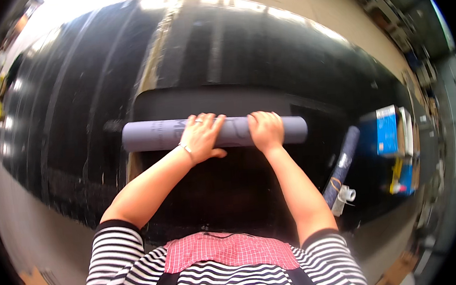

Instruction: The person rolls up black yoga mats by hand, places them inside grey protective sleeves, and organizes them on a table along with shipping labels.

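Observation:
A purple-grey yoga mat (144, 136), partly rolled up, lies crosswise on a black table (199, 190). Dark lettering and line patterns show on the roll; its unrolled part, with a dark face up, stretches out flat on the far side. My left hand (202, 138) rests on the middle of the roll, fingers stretched over the top and thumb apart on the near side. Right of it, my right hand (267, 132) is closed over the roll with its fingers curled. The underside of the roll is hidden.
A thin dark-blue roll (345, 157) with a tie band lies to the right, beside a small white roll (345, 197). Farther right stand a blue-and-white box (388, 132) and a yellow-and-blue package (400, 176). A worn strip (154, 57) crosses the table at left.

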`<move>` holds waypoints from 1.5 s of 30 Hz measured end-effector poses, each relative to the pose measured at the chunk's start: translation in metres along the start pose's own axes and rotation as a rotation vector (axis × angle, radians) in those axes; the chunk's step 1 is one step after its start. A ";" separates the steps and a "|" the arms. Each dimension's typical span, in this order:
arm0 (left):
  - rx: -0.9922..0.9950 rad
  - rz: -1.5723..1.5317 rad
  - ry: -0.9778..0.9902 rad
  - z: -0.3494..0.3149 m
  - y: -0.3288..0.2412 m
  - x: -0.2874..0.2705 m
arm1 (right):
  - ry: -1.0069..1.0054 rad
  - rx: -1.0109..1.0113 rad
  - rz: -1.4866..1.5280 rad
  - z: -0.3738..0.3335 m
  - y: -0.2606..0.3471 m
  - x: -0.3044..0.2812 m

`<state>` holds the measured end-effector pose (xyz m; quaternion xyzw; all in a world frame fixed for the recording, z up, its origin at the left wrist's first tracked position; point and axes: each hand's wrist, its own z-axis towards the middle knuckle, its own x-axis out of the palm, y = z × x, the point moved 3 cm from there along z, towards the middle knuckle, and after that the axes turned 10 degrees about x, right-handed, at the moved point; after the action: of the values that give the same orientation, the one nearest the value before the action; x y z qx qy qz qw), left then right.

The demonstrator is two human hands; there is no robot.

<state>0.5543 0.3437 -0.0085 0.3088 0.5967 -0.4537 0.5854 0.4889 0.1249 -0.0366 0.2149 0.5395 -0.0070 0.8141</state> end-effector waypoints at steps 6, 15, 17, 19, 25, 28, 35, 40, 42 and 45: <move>-0.017 -0.104 0.336 0.046 0.024 -0.001 | 0.420 0.184 -0.215 0.038 -0.011 0.011; 0.000 -0.316 0.387 -0.085 -0.129 0.022 | 0.295 0.484 0.513 -0.143 -0.069 -0.118; -0.017 -0.320 0.415 -0.108 -0.143 0.021 | 0.130 0.696 0.429 -0.175 -0.101 -0.180; 0.009 -0.273 0.335 -0.119 -0.145 0.027 | 0.235 0.751 0.296 -0.218 -0.127 -0.217; -0.019 -0.375 0.463 -0.101 -0.139 0.019 | 0.452 0.689 -0.186 -0.304 -0.142 -0.208; -0.031 -0.380 0.464 -0.103 -0.142 0.019 | 0.487 0.784 -0.220 -0.312 -0.157 -0.198; -0.039 -0.355 0.436 -0.110 -0.137 0.018 | 0.288 0.795 1.505 -0.274 -0.091 -0.184; 0.019 -0.386 0.403 -0.108 -0.136 0.023 | 0.315 0.667 1.525 -0.208 -0.004 -0.090; -0.037 -0.573 0.373 -0.101 -0.131 0.024 | 0.178 0.564 1.155 -0.192 0.020 -0.073; -0.169 -1.065 0.129 -0.110 -0.106 0.041 | 0.100 0.467 0.885 -0.183 0.042 -0.060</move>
<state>0.4076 0.3940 -0.0407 -0.0574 0.7397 -0.6181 0.2596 0.3139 0.2153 -0.0293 0.5998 0.4190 0.2285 0.6423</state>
